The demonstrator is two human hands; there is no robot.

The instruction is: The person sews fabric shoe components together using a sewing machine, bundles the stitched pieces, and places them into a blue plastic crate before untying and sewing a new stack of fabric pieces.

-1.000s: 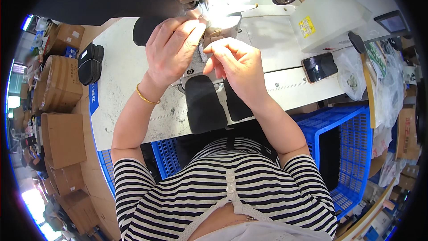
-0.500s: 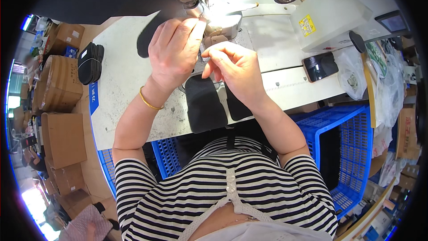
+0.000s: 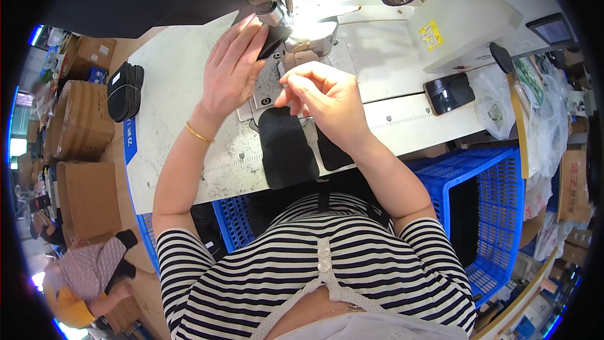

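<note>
At the sewing machine's needle area (image 3: 289, 9), my left hand (image 3: 233, 66) lies with its fingers stretched out against a black fabric piece (image 3: 273, 40). That piece sits beside the presser area, partly hidden by the fingers. Just right of and nearer than the needle, my right hand (image 3: 327, 97) is closed, thumb and fingertips together; whatever may be between them cannot be made out. Below the hands, a black insole-shaped piece (image 3: 288, 151) hangs over the table's front edge. Beside it lies a second black piece (image 3: 332, 150), partly covered by my right forearm.
A banded stack of black pieces (image 3: 125, 91) lies at the white table's left edge. On the right are a phone (image 3: 449, 94) and a plastic bag (image 3: 495, 110). Blue crates (image 3: 478, 167) stand below. Cardboard boxes (image 3: 88, 198) and another person (image 3: 88, 277) are at left.
My left hand has shifted slightly left and its fingers have straightened. The black piece now shows to their right instead of their left. My right hand stays nearly still. The other person has come further into view.
</note>
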